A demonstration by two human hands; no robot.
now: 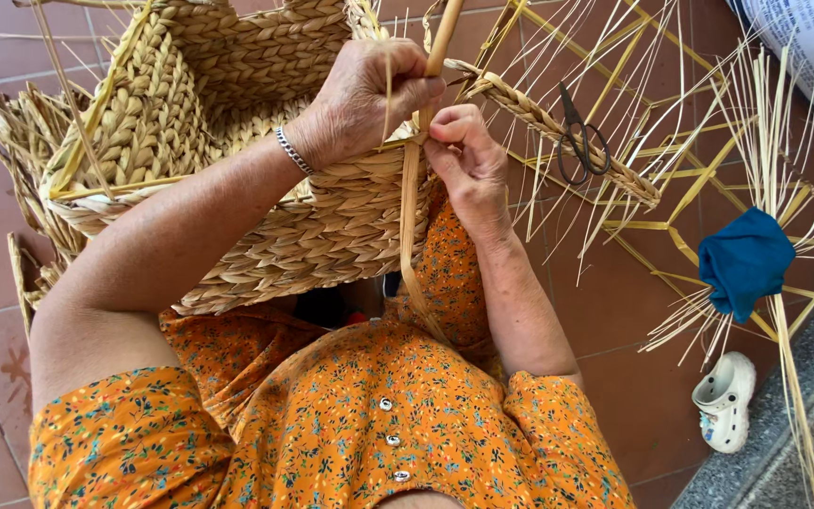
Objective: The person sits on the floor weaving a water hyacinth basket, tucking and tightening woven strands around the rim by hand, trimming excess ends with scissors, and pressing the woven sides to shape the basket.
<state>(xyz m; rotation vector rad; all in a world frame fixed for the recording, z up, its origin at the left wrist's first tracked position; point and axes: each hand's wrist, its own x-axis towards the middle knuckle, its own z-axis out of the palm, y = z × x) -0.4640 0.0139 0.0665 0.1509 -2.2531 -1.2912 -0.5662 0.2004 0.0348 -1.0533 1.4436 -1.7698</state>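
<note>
Braided straw basket (pixel 237 179) between hands (pixel 426 123)

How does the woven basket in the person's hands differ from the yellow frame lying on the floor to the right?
The woven basket has closed walls of thick braided straw; the yellow frame is bare open struts with tiles visible through it. The basket rests against the person's lap, touched by the left hand and right hand; the frame lies untouched, with scissors over it. Both share a pale straw-yellow tone.
</note>
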